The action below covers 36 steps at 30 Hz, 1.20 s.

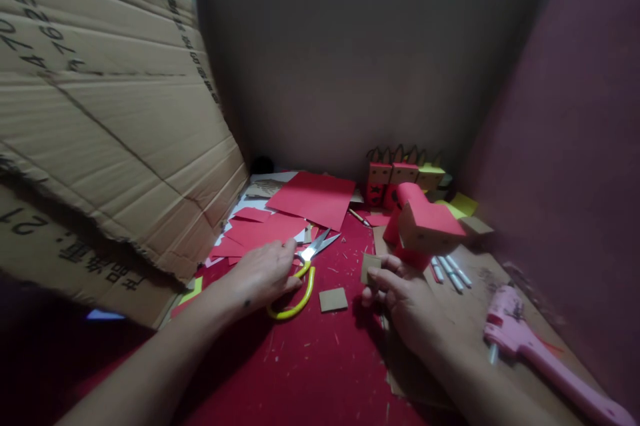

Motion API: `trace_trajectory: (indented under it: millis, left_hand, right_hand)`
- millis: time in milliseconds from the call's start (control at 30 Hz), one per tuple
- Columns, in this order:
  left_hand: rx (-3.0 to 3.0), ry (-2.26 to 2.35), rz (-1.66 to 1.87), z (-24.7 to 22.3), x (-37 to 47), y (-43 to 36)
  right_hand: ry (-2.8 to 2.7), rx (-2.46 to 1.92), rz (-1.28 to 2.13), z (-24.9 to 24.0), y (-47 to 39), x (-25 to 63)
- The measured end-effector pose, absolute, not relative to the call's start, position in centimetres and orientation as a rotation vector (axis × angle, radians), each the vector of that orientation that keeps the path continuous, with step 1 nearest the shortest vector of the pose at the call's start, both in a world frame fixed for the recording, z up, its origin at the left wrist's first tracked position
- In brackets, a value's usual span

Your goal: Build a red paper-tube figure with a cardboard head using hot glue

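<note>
My left hand [265,274] lies low over the red tabletop, its fingers and thumb about one handle of the yellow-handled scissors [293,311]. The blades stand a little apart and point away to the right; part of the near loop is hidden by the hand. Between thumb and fingers, my right hand [407,293] pinches a small cardboard square [369,269] above the table. A second small cardboard piece [333,300] lies flat between the two hands. Just beyond my right hand is a red paper-covered cardboard figure [425,219] with a boxy head.
A large cardboard sheet [110,113] leans at left. Red paper sheets [315,199] are piled at the back, near a pencil [359,217]. Small box figures [404,174] stand at back right. Markers [453,273] and a pink glue gun [525,339] lie on cardboard at right, beside the wall.
</note>
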<state>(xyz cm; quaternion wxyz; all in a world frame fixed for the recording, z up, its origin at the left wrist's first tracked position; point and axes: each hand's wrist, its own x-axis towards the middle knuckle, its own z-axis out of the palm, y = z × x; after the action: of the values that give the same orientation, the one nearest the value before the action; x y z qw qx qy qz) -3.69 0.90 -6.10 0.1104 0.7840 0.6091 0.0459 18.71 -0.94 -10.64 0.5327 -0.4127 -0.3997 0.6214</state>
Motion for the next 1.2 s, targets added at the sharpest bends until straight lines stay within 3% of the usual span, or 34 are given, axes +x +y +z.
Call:
trace_trajectory:
  millis: [300,600,1200]
  left_hand:
    - [2.221,1.921,0.214,-6.1,-4.3,1.2]
    - [2.287,1.473,0.55,-5.8,-3.4,-1.1]
    - [2.358,1.644,0.504,-9.0,-2.0,-8.2]
  right_hand:
    - [-0.853,-0.943,1.591,-9.7,-1.1,18.7]
    - [-0.866,-0.797,1.617,-9.3,-1.0,18.6]
    - [-0.971,-0.605,1.682,-7.7,-2.2,18.2]
